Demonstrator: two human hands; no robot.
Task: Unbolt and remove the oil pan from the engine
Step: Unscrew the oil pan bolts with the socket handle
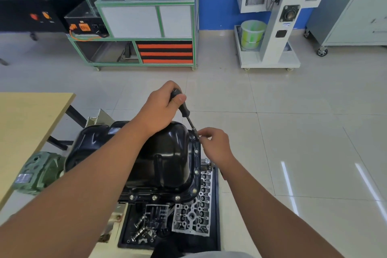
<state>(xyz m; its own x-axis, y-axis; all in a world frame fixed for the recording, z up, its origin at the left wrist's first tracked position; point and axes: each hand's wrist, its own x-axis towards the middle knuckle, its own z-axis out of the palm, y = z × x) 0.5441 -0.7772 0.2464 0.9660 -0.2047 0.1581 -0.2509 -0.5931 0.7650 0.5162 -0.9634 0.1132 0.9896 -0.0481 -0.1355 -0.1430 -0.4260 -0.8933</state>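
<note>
A glossy black oil pan (pixel 167 159) sits on top of the upturned engine, with silver bolts (pixel 154 197) along its near and right flange. My left hand (pixel 161 107) grips the black handle of a nut driver (pixel 184 111) that slants down to the pan's far right corner. My right hand (pixel 215 144) pinches the socket end of the driver at that corner of the flange. The bolt under the socket is hidden.
A black tray (pixel 215 205) below the engine holds a grey cylinder head, an oil filter and loose parts. A wooden table (pixel 25 123) stands at the left, with a green motor (pixel 39 172) beside it. Wheeled cabinets and a stand line the far wall across the tiled floor.
</note>
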